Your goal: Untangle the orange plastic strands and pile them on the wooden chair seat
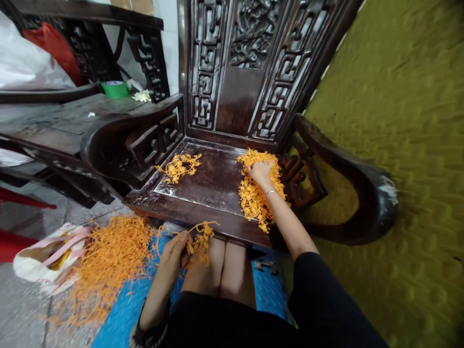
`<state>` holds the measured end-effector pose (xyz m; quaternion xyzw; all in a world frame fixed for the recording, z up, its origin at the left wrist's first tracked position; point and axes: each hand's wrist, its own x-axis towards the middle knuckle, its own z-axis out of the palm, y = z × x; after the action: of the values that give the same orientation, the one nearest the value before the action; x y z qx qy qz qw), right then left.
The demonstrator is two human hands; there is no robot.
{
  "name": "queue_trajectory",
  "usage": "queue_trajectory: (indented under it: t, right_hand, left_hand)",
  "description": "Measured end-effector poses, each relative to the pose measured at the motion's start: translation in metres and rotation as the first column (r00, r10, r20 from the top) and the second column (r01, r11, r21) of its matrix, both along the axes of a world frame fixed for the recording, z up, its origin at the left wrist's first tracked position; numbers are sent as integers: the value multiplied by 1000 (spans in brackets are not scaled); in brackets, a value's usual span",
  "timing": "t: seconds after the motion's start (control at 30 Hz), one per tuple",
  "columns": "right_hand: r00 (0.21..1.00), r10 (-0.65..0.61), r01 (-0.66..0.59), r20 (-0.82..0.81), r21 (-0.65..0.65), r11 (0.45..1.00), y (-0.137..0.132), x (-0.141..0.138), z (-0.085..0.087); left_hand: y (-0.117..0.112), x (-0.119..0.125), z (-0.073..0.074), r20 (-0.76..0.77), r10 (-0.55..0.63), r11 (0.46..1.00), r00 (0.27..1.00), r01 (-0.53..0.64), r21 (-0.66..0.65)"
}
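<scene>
My left hand [176, 251] is closed, low in front of the chair seat, gripping a small bunch of orange flower-like pieces [203, 241] with thin curling strands. On the right side of the dark wooden seat lies a thick pile of similar orange pieces [253, 200]. My right hand [261, 173] rests on the upper part of that pile, its visible fingers apart and their tips partly hidden among the pieces. A smaller loose cluster of orange pieces [179, 166] lies at the seat's left.
Left of my knees is a large heap of orange stringy pieces [108, 261], beside a white bag [34, 261] with pink handles. The carved chair back [237, 104] and curved armrests [377, 208] surround the seat. Green tape [116, 89] sits on a neighbouring dark wooden seat.
</scene>
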<state>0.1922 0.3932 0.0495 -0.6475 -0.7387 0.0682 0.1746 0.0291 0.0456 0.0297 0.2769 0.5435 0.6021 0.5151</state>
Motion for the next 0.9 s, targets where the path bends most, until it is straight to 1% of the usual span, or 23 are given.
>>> queue_trajectory:
  t: [0.07,0.13,0.2,0.23,0.27,0.3,0.33,0.37,0.4,0.43,0.5,0.53,0.57,0.6,0.63,0.67,0.7,0.73,0.77,0.8,0.83,0.87,0.9]
  right_hand:
    - [999,52,-52,2,9,999,-11,-4,10]
    - [991,128,-128,-22,10,992,-33,-9,22]
    - [952,277,-276,-130,20,961,-70,-13,33]
    - [903,375,-378,-210,30,925,-95,-15,37]
    - [781,497,-512,-379,66,856,-122,-17,38]
    - [616,581,-646,-532,82,759,-150,-19,38]
    - [474,622,-756,-623,74,650,-178,-21,36]
    - [400,619,-798,-676,75,598,-204,-23,33]
    - [363,605,-822,-708,63,566,-227,-25,31]
    - [346,571,-828,-744,45,559,-245,-27,29]
    - [313,450,-816,-837,6,578,-268,-26,35]
    - [266,373,-809,-889,5,587,-273,-23,43]
    - [200,307,-800,-930,25,599,-272,-18,55]
    - [129,257,-788,-958,58,613,-267,-9,69]
    - [34,240,-749,-970,134,649,-259,2,85]
    - [-37,262,-694,-964,214,688,-247,14,101]
    - [-93,295,-613,-951,288,736,-232,26,115]
    - [-181,406,-424,-896,443,790,-215,38,125]
    - [-124,508,-278,-852,521,807,-197,48,130]
    - [51,545,-176,-837,530,830,-177,56,130]
    - [292,504,-100,-813,498,861,-158,61,124]
    - [564,386,-91,-730,409,908,-139,64,113]
    - [696,297,-106,-653,316,943,-121,64,99]
  left_hand:
    - [1,1,4,19,29,999,999,-30,28]
    - [0,4,7,44,53,997,998,-56,54]
    - [-1,8,9,53,81,993,995,-85,84]
    - [-2,10,10,49,94,990,994,-99,100]
    - [-3,13,11,44,108,987,993,-112,118]
    - [-4,16,11,40,118,983,992,-122,139]
    - [-5,19,12,35,123,979,992,-127,159]
    - [-6,22,13,23,127,976,992,-129,176]
    - [-8,25,14,3,130,973,991,-129,190]
    - [-11,27,15,-26,130,972,991,-122,199]
    - [-18,30,16,-110,85,978,990,-62,198]
    - [-23,31,16,-154,41,980,987,-9,197]
    - [-27,32,16,-194,-6,980,981,45,195]
    - [-32,32,14,-219,-50,977,974,93,191]
    - [-37,32,11,-222,-85,975,971,127,183]
    - [-41,32,6,-198,-111,975,974,145,167]
    - [-43,31,2,-156,-125,979,980,148,141]
    - [-45,30,-3,-96,-129,984,987,139,109]
    - [-45,29,-8,-25,-128,988,991,130,79]
    - [-44,28,-10,49,-116,992,992,113,61]
    - [-42,27,-11,120,-94,994,988,87,60]
    - [-38,26,-10,188,-66,996,980,54,71]
    - [-35,25,-8,250,-43,995,967,19,97]
